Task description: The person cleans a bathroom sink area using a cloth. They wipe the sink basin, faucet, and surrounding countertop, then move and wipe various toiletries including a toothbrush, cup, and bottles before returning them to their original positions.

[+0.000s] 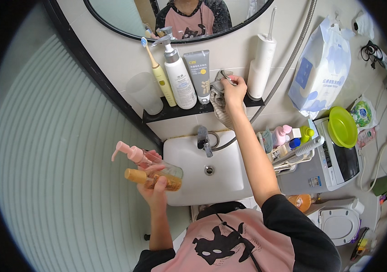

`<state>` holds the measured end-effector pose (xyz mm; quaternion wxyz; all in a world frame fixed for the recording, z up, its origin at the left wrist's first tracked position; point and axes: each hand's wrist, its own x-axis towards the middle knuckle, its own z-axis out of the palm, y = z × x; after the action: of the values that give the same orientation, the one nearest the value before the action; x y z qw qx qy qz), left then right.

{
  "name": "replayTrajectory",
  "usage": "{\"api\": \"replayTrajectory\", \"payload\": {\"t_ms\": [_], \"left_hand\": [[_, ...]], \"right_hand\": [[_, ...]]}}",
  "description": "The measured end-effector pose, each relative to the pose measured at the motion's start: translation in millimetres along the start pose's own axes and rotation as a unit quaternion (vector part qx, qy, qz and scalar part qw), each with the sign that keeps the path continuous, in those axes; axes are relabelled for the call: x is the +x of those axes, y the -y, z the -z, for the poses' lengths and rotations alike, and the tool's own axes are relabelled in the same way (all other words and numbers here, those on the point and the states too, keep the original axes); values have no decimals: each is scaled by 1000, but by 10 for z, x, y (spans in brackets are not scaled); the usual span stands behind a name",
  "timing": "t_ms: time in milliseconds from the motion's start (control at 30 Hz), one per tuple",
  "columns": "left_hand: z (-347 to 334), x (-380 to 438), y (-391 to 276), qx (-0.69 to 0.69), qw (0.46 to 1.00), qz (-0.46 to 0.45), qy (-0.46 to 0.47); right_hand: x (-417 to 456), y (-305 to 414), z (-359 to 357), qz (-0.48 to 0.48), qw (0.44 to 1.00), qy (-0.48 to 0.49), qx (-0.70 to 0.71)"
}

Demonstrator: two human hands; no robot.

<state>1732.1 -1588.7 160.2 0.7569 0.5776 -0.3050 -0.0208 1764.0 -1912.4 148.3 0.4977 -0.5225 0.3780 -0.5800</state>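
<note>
My left hand (156,182) grips two bottles over the left side of the sink. One is a clear pump bottle (173,170) with a pink pump head; the other is an amber bottle (171,182) with a yellow cap. At the black wall shelf (186,111), my right hand (235,90) pinches a grey striped cloth (219,98), which hangs over the shelf's front edge. Left of the cloth stand a grey facial cleanser tube (199,76), a white pump bottle (180,81), a yellow electric toothbrush (162,81) and a translucent cup (145,93). To its right stands a white water flosser (261,68).
Below the shelf is a white sink (193,190) with a metal faucet (203,137). A shower hose (290,64) crosses the wall. At right are a tissue pack (322,71), a rack of bottles (295,163), a washing machine (302,182) bearing a green basin (342,127), and a toilet (339,224).
</note>
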Motion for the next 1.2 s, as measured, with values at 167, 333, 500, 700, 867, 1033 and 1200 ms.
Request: {"api": "replayTrajectory", "payload": {"t_ms": [167, 333, 500, 700, 867, 1033, 1200], "left_hand": [[69, 10, -33, 7, 1000, 0, -5], [85, 4, -34, 8, 1000, 6, -9], [122, -5, -10, 24, 1000, 8, -8], [48, 35, -44, -6, 1000, -7, -17], [28, 30, -25, 4, 1000, 6, -10], [-43, 29, -2, -8, 1000, 10, -10], [-63, 62, 87, 21, 999, 7, 34]], "right_hand": [[-41, -6, 49, -17, 996, -20, 80], [-121, 34, 53, -2, 983, -28, 179], [-144, 57, 55, 36, 969, -34, 242], [-69, 15, 11, 49, 945, -6, 325], [-3, 60, 10, 48, 924, 17, 379], [-92, 170, 35, 79, 908, 5, 411], [-199, 281, 141, 156, 905, 18, 394]]}}
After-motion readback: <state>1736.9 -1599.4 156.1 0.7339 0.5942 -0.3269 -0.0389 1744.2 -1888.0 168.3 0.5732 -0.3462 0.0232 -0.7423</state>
